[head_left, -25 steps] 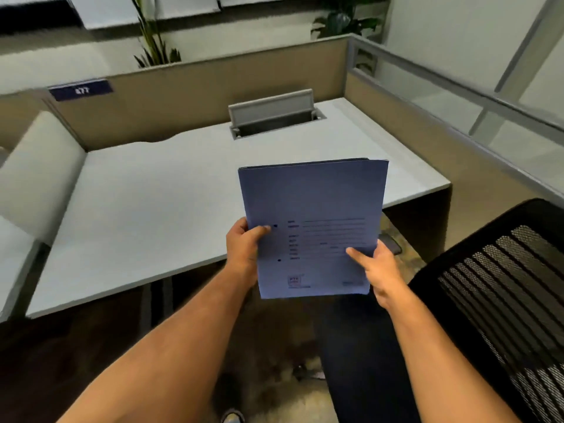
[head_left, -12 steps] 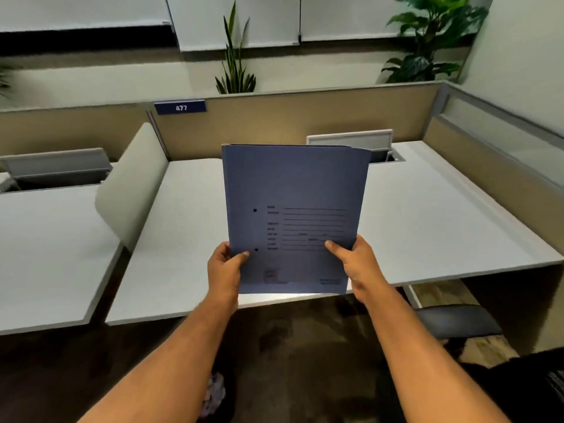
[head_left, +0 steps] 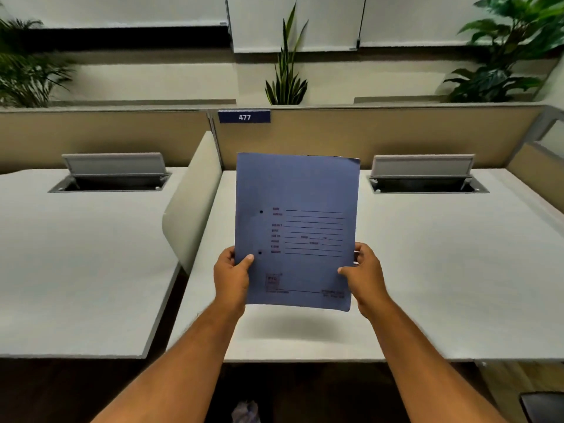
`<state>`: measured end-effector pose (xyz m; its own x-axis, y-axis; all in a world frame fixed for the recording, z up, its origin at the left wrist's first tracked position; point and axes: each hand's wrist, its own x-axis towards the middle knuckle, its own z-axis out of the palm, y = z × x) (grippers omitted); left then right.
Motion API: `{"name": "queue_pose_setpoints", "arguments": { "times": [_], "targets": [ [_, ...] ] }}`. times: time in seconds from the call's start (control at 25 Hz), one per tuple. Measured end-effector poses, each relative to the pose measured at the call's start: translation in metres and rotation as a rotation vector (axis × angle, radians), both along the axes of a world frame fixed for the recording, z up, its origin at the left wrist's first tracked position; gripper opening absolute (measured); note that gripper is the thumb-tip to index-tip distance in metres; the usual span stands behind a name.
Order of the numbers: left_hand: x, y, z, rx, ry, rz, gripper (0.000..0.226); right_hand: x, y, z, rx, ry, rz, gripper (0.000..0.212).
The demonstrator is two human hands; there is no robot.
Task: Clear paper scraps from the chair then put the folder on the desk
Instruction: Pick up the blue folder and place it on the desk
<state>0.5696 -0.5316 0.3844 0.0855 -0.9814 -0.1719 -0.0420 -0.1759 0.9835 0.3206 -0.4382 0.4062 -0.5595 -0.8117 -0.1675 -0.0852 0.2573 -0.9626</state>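
Compared with a second ago, the view has swung off the chair and squared up to the counter (head_left: 427, 270); the blue folder (head_left: 297, 230), earlier held short of the counter's near edge, now hangs upright above its surface, casting a soft shadow just below. Left hand (head_left: 230, 277) grip is closed on the folder's lower left edge, thumb on the front; right hand (head_left: 364, 276) grip is closed on the lower right edge. Judgement: carry phase nearly done, only the lay-down remains. Ahead of and beneath both grips the counter is bare. A curved divider panel (head_left: 195, 203) stands left of the left grip; an open cable hatch (head_left: 424, 175) lies beyond the right grip; the near edge runs under the forearms. A crumpled scrap (head_left: 244, 410) lies on the floor below.
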Motion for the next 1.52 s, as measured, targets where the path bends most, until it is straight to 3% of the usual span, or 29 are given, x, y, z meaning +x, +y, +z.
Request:
{"name": "queue_pose_setpoints", "arguments": {
  "times": [0.16,0.28,0.4,0.6,0.84,1.12,1.28,1.52],
  "targets": [
    [0.012,-0.033,-0.012,-0.017,-0.061,0.069,0.021,0.013,-0.046,-0.012,0.004,0.067,0.060,0.068],
    [0.014,-0.070,-0.021,-0.032,-0.153,0.115,0.057,0.018,-0.095,-0.024,0.017,0.098,0.152,0.089],
    [0.011,-0.113,-0.030,-0.025,-0.263,0.133,0.083,0.016,-0.150,-0.038,0.039,0.074,0.237,0.090],
    [0.007,-0.187,-0.046,-0.061,-0.496,0.149,0.076,0.014,-0.236,-0.061,0.086,0.132,0.335,0.090],
    [0.003,-0.265,-0.070,-0.064,-0.759,0.031,0.077,0.017,-0.318,-0.099,0.201,0.247,0.440,0.103],
    [0.009,-0.332,-0.105,0.029,-0.837,-0.019,0.081,0.022,-0.390,-0.138,0.292,0.589,0.559,0.104],
    [0.012,-0.354,-0.118,0.070,-0.882,-0.040,0.084,0.026,-0.408,-0.148,0.342,0.931,0.573,0.095],
    [0.015,-0.370,-0.119,0.036,-0.959,-0.184,0.069,0.029,-0.422,-0.159,0.370,0.983,0.690,0.096]
  ]
}}
